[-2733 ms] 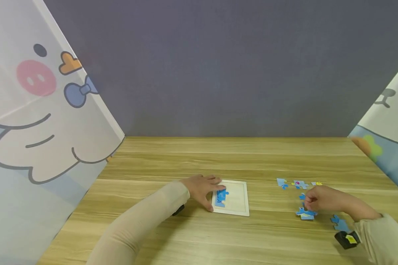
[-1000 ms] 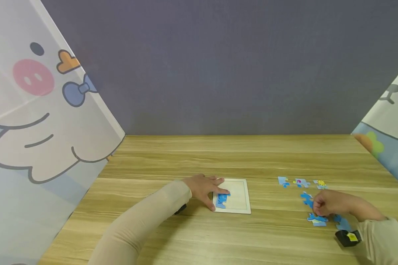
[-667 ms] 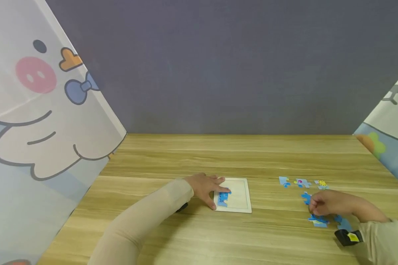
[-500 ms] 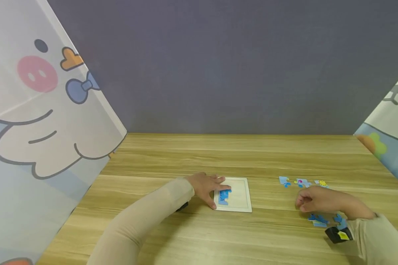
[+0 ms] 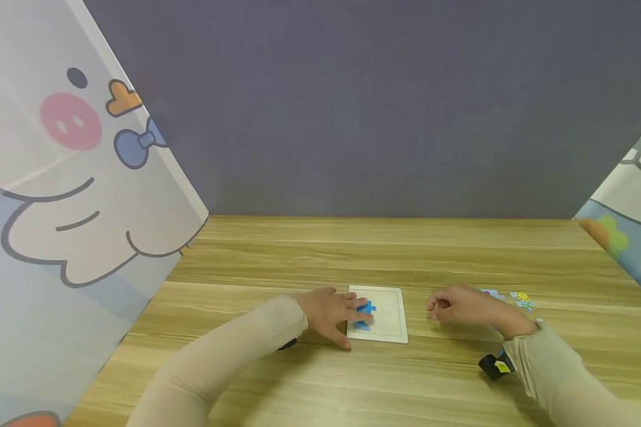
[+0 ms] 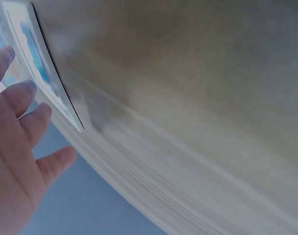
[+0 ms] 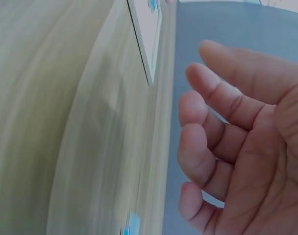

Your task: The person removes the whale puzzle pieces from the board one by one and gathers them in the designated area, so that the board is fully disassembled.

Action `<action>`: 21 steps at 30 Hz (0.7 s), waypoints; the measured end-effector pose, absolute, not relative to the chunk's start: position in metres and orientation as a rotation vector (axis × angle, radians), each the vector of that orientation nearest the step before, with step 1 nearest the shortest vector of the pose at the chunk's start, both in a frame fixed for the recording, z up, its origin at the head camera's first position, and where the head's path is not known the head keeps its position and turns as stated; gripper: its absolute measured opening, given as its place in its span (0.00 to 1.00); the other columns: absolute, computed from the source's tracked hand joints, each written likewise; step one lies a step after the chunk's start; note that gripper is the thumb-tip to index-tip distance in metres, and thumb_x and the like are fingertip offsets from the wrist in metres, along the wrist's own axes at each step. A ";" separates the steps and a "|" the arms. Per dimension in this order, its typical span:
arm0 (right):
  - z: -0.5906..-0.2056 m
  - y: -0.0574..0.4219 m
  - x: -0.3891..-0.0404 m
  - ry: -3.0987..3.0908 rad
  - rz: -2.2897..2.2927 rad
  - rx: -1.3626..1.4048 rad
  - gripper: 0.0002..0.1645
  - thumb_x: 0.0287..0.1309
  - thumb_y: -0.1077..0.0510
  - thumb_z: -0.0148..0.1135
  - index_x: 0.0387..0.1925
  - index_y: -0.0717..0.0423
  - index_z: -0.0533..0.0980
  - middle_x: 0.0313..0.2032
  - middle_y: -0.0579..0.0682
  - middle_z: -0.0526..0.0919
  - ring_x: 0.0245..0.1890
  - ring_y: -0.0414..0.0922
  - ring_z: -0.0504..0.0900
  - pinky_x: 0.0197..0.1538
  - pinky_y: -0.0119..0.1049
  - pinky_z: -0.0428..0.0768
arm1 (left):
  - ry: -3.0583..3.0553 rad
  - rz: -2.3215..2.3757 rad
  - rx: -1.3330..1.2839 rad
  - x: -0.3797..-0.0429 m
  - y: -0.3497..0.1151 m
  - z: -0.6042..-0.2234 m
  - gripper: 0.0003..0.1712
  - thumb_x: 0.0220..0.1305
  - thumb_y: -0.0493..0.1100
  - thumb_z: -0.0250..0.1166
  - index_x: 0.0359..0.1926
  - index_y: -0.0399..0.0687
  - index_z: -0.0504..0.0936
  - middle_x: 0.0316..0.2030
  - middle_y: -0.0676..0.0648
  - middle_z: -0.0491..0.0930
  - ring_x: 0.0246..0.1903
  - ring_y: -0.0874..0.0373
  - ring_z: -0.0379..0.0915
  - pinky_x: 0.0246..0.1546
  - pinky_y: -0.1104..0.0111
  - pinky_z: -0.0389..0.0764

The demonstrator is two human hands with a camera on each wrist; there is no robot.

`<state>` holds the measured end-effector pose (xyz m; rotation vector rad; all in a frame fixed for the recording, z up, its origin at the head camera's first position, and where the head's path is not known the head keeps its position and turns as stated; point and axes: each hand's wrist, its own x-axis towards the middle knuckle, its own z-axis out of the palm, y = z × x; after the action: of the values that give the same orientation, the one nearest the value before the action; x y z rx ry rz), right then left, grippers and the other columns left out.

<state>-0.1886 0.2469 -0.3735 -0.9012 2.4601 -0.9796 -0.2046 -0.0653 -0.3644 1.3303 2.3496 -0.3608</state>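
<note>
A square puzzle tray [image 5: 391, 317] with a pale rim lies mid-table, blue jigsaw pieces [image 5: 368, 306] fitted along its left side. Over that side my left hand [image 5: 331, 313] spreads its fingers, partly covering the pieces. In the left wrist view, those straight fingers [image 6: 37, 122] reach toward the tray. To the tray's right, my right hand [image 5: 462, 305] hovers above the table. Its fingers [image 7: 193, 152] are loosely curled in the right wrist view, with nothing visible between them. Behind this hand lie a jigsaw piece with a pink spiral [image 5: 492, 293] and one with a sun [image 5: 522, 296].
The right sleeve [image 5: 555, 367] and a black wrist camera [image 5: 495, 366] hide most of the other loose pieces. A blue piece [image 7: 133, 224] shows low in the right wrist view. A grey panel [image 5: 374, 107] stands along the table's back edge.
My right hand has left the loose pieces on the right and moved left toward the tray. The left hand stays at the tray, its fingers now flatter over the fitted pieces.
</note>
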 end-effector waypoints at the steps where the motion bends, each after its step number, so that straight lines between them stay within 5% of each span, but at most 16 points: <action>1: -0.372 0.241 -0.190 2.469 -0.962 -0.884 0.08 0.61 0.60 0.60 0.38 0.63 0.78 0.18 0.37 0.61 0.17 0.32 0.58 0.22 0.29 0.61 | 2.342 -0.366 1.334 -0.202 -0.066 -0.364 0.42 0.63 0.69 0.54 0.74 0.69 0.52 0.74 0.54 0.45 0.72 0.59 0.41 0.67 0.53 0.53; 10: -0.367 0.200 -0.200 2.509 -0.860 -0.827 0.11 0.59 0.62 0.60 0.43 0.63 0.79 0.15 0.39 0.56 0.15 0.35 0.52 0.24 0.31 0.58 | 2.353 -0.391 1.286 -0.191 -0.073 -0.365 0.41 0.62 0.70 0.54 0.73 0.72 0.53 0.74 0.52 0.45 0.72 0.59 0.43 0.67 0.54 0.55; 17: -0.367 0.174 -0.205 2.640 -0.653 -0.850 0.13 0.57 0.59 0.63 0.44 0.59 0.80 0.26 0.42 0.74 0.22 0.37 0.66 0.29 0.34 0.69 | 2.354 -0.402 1.298 -0.188 -0.075 -0.367 0.40 0.63 0.69 0.54 0.73 0.72 0.53 0.74 0.55 0.45 0.72 0.60 0.40 0.67 0.54 0.54; 21: -0.369 0.162 -0.207 2.683 -0.557 -0.860 0.14 0.55 0.59 0.64 0.44 0.58 0.81 0.26 0.42 0.75 0.23 0.37 0.68 0.28 0.34 0.70 | 2.335 -0.421 1.351 -0.186 -0.075 -0.368 0.41 0.64 0.69 0.53 0.74 0.70 0.52 0.74 0.56 0.44 0.72 0.62 0.40 0.67 0.54 0.55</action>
<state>-0.2071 0.1620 -0.3689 -0.8596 2.6829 -0.5575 -0.1857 -0.0747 -0.3681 1.3510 2.3353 -0.4205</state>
